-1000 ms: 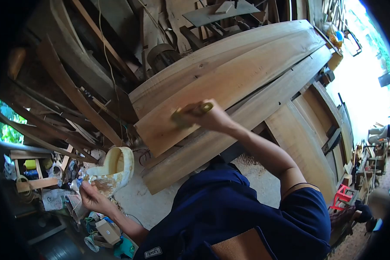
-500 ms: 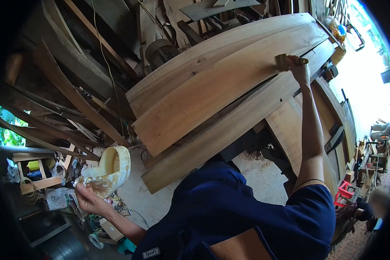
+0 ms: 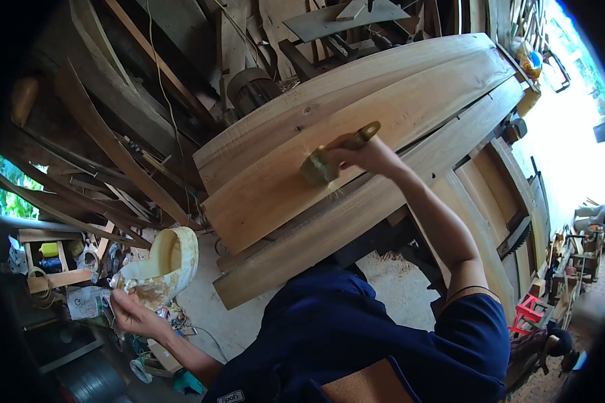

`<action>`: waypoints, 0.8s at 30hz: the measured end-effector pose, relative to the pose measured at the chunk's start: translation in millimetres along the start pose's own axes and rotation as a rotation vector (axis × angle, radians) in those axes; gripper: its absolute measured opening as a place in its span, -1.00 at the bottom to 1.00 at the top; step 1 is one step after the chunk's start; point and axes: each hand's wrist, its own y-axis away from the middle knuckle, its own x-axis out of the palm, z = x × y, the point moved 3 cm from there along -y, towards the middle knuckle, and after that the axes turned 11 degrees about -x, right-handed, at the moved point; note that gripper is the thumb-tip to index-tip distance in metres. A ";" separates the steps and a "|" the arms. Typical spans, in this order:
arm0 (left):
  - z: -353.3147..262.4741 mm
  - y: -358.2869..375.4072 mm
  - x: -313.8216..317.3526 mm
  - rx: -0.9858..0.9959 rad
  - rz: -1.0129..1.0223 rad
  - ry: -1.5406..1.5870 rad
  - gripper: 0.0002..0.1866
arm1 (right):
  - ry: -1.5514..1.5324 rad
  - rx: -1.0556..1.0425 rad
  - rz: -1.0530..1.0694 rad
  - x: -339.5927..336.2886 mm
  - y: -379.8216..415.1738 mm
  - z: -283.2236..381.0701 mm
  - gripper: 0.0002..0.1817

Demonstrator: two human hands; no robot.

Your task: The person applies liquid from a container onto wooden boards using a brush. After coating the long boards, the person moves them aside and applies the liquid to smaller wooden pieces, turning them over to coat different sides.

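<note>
A brush (image 3: 321, 168) hovers over the planks (image 3: 249, 211), with a motor (image 3: 254, 92) beyond them at far left, a container (image 3: 176, 260) at near left and a stool (image 3: 530, 309) at near right.

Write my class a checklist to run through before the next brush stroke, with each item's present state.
1. Right hand grips the brush: ok.
2. Left hand holds the cream container: ok.
3. Brush head pressed on the middle board: cannot tell; it is over the board, but contact is unclear.
4. Liquid in the container: cannot tell; none can be made out.
5. Middle board flush with the near board: not ok; a dark gap shows.
</note>
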 end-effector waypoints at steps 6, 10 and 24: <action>0.8 4.5 -12.6 -0.064 -0.025 -0.057 -0.68 | -0.065 0.019 -0.338 -197.6 -19.8 -74.2 -0.70; -5.3 14.2 -15.1 -0.108 -0.073 -0.085 -0.67 | 0.082 -0.073 -0.656 -352.1 -21.4 -115.5 -0.75; -59.3 27.1 32.7 -0.052 -0.113 -0.077 -0.64 | 0.537 -0.071 -0.114 -144.9 -27.8 17.6 -0.79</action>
